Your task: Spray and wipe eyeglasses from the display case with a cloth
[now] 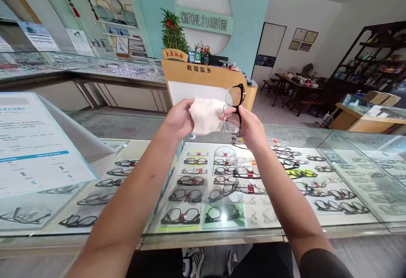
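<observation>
A pale cream cloth (pixel 206 115) hangs from my left hand (pixel 179 118), whose fingers are closed on its left edge. My right hand (pixel 250 128) pinches a pair of glasses (pixel 240 100) with a black frame and clear lenses, held upright on end above the counter. One lens sits above my right fingers and the other below them. The glasses are beside the right edge of the cloth. A fingertip of my right hand reaches toward the cloth; whether it touches it is unclear.
Below my arms is a glass display counter (pixel 222 232) with several rows of glasses inside. A printed sign (pixel 41 143) stands on it at the left. Beyond are a wooden cashier desk (pixel 206 75) and, at right, another display case (pixel 364 119).
</observation>
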A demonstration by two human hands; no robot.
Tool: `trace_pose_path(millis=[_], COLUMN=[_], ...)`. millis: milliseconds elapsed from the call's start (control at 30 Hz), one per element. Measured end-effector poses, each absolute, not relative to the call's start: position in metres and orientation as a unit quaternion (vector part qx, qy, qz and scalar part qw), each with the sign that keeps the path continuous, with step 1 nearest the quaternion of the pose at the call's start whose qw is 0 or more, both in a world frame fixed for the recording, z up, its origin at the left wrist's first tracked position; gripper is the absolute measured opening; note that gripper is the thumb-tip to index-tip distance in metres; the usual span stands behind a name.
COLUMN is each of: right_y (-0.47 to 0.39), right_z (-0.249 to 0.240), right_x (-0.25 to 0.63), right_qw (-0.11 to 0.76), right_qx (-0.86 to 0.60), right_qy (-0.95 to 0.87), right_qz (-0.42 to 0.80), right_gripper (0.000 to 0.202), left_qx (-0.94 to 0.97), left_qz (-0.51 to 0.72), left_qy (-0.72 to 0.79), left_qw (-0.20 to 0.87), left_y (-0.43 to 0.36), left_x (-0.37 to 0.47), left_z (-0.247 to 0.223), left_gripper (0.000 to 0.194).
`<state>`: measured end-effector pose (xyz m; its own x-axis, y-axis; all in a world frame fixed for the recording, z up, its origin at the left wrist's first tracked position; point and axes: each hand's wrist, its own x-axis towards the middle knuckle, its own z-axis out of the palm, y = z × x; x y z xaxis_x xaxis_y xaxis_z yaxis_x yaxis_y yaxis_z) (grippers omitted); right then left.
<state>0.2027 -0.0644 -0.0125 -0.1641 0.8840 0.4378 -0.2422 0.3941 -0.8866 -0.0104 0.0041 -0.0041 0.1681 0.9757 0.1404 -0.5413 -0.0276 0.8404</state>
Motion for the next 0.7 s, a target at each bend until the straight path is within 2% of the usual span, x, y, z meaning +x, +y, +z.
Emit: trace_pose_path(millis=[167,333,433,567,633,700], right_y=[-0.071,-0.069,-0.065,-0.059,-0.056,-0.055], right_z=[-0.010,-0.010,-0.010,-0.011,-0.012,-0.013], right_x=[0.199,0.200,0.201,0.203,0.204,0.204], right_qw=[0.555,0.582,0.615,0.664,0.688,0.707], right_qx=[-0.220,-0.241,-0.236,-0.230,-0.236,-0.241], right_qy=[-0.599,-0.573,-0.541,-0.496,-0.477,-0.461], right_qz=[0.533,0.524,0.522,0.509,0.493,0.478], right_gripper=[0.046,0.047,0.044,0.039,0.038,0.036], left_qx=[0.433,0.467,0.514,0.548,0.570,0.627], left_qz=[0.500,0.427,0.391,0.431,0.421,0.326], left_qy=[0.267,0.306,0.400,0.478,0.480,0.470], left_qw=[0.701,0.712,0.651,0.534,0.517,0.528], left_y=[0.003,0.002,0.001,-0.004,-0.010,-0.016], left_x=[-0.010,-0.009,-0.003,0.002,0.001,0.001], left_z=[-0.009,-0.011,-0.014,-0.017,-0.015,-0.012], left_gripper=[0.025,0.024,0.025,0.031,0.040,0.054])
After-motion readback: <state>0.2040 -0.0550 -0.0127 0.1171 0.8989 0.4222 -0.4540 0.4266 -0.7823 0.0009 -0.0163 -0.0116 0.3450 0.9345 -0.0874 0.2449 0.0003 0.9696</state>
